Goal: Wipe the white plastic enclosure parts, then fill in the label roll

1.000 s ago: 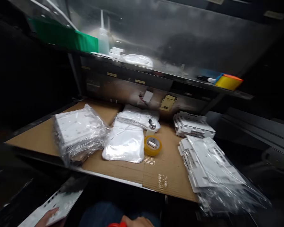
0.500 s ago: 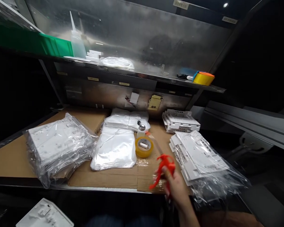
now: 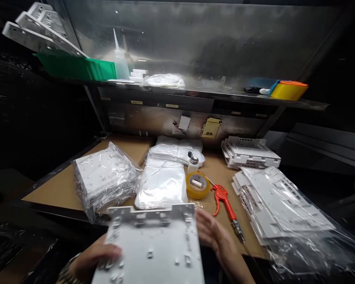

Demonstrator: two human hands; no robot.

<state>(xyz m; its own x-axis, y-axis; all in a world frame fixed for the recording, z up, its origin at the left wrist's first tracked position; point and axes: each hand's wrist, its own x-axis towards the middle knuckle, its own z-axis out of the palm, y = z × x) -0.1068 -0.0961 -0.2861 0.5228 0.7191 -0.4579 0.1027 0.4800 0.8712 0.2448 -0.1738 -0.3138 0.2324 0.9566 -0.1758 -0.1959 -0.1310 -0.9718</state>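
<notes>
A white plastic panel (image 3: pixel 154 246) with small raised clips is held up in front of the table's front edge. My left hand (image 3: pixel 96 254) grips its left side, thumb on the face. Beside the panel's right edge is my right hand (image 3: pixel 214 236), fingers stretched out and partly behind that edge; whether it touches cannot be made out. A red air blow gun (image 3: pixel 225 199) lies on the cardboard to the right of a roll of yellowish tape (image 3: pixel 197 185). Behind the panel lies a pile of clear plastic bags (image 3: pixel 162 185).
Bagged white panels (image 3: pixel 103 173) lie on the left, more bagged panels (image 3: pixel 281 201) on the right. Further back are stacked panels (image 3: pixel 250 152) and a small pump bottle (image 3: pixel 193 165). Above runs a shelf with a green bin (image 3: pixel 77 68), a squeeze bottle (image 3: pixel 121 65) and a yellow-orange roll (image 3: pixel 288 90).
My right hand has let go of the red blow gun, which now lies on the cardboard. The white panel has come up from the lower left in my left hand. The view has shifted left.
</notes>
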